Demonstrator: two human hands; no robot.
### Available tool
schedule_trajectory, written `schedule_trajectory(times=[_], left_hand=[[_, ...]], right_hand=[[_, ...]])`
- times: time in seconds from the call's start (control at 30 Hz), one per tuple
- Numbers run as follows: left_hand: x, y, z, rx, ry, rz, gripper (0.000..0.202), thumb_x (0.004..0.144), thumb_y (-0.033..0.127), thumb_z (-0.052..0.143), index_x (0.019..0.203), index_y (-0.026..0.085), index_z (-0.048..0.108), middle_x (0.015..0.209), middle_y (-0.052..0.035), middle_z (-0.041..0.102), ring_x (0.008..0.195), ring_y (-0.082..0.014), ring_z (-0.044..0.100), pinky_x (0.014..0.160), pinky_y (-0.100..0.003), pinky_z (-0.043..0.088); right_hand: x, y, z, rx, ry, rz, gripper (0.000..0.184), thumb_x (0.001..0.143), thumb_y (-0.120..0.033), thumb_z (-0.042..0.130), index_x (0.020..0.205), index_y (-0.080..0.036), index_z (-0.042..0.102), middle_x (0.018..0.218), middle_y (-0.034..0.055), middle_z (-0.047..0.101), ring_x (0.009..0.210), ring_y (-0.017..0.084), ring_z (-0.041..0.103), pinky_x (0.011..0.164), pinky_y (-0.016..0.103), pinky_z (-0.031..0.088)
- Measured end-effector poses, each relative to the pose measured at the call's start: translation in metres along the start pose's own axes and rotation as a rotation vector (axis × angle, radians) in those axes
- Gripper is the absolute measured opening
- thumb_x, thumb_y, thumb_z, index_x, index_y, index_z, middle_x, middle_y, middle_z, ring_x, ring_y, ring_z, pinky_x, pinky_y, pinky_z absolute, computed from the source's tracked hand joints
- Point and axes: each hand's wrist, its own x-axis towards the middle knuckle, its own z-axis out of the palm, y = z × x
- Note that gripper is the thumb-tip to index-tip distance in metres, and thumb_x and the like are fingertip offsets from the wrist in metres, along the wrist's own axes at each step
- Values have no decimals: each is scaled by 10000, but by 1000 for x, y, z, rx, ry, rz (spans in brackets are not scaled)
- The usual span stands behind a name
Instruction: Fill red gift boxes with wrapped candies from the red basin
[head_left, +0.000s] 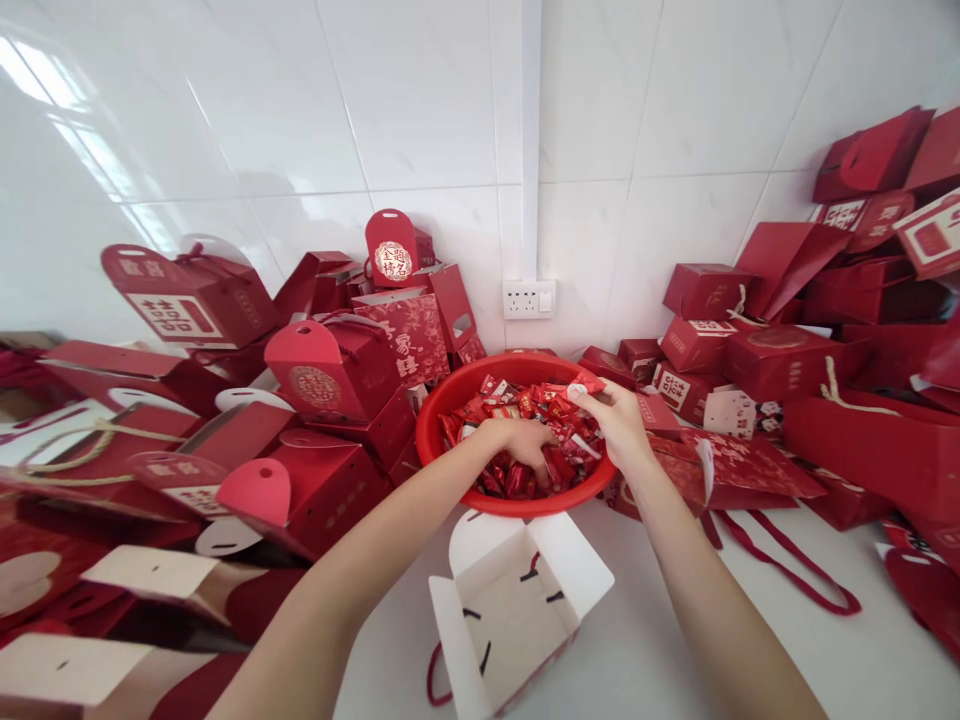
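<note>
Glossy, smooth plastic forms the red basin (429, 425) at the centre, and the wrapped sweets (521, 480) inside have shiny, crinkled film or foil skins. Below it, the open box (510, 620) shows matt white card inside. The red boxes (337, 375) at left look like smooth, faintly satiny card; a rope handle (97, 445) there is rough, twisted fibre. Polished wall tiles (420, 100) mirror light upper left. The worktop (637, 610) looks smooth.

Workroom with red cardboard boxes (334, 370)
</note>
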Motion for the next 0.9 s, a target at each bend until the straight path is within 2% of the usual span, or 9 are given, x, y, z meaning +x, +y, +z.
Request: schedule_trajectory(times=[0.13,0.3,0.47,0.57,0.63,0.77,0.9], left_hand=[[-7,-12,-11,-187,77,52,304,518,223,889,803,207,784,877,3,799,906,-254,722,880,-301,532],[-13,-27,-26,-464,312,65,347,655,199,807,999,170,782,1035,-30,796,1043,-251,709,992,-340,513],[-12,-36,-27,-692,477,5,395,631,291,880,961,107,764,969,-89,788,905,-245,725,901,-375,566],[-13,-38,-26,-783,529,-55,426,629,394,905,893,93,760,840,-92,770,770,-220,703,773,-358,581],[-13,-38,-26,-834,549,-88,440,654,456,890,887,106,760,813,-78,762,743,-202,687,725,-329,575],[-13,-36,-29,-929,535,-133,465,665,537,862,869,135,749,791,-56,756,727,-190,688,712,-308,580],[-11,-35,-30,-984,529,-104,481,650,556,864,819,131,715,716,-43,733,624,-164,672,701,-306,576]], right_hand=[[0,-1,0,11,3,0,343,527,-435,894,732,-214,730,768,25,758,760,230,678,762,384,541],[1,0,-1,29,55,-13,320,580,-453,862,707,-216,689,664,-15,673,617,167,578,639,329,485],[1,-1,-2,56,76,-9,305,576,-424,862,705,-211,687,654,-25,660,581,136,540,602,301,467],[-2,-4,-1,59,62,-2,291,573,-399,875,708,-203,708,662,-21,674,589,135,549,629,308,481],[-3,-6,-1,61,56,4,296,563,-394,884,720,-197,730,676,-10,694,605,144,564,643,319,490],[-2,-6,0,78,59,16,294,548,-378,883,735,-191,756,693,2,720,616,154,581,643,324,500],[0,-3,0,117,71,40,292,548,-384,871,736,-198,747,743,6,746,647,164,620,642,318,522]])
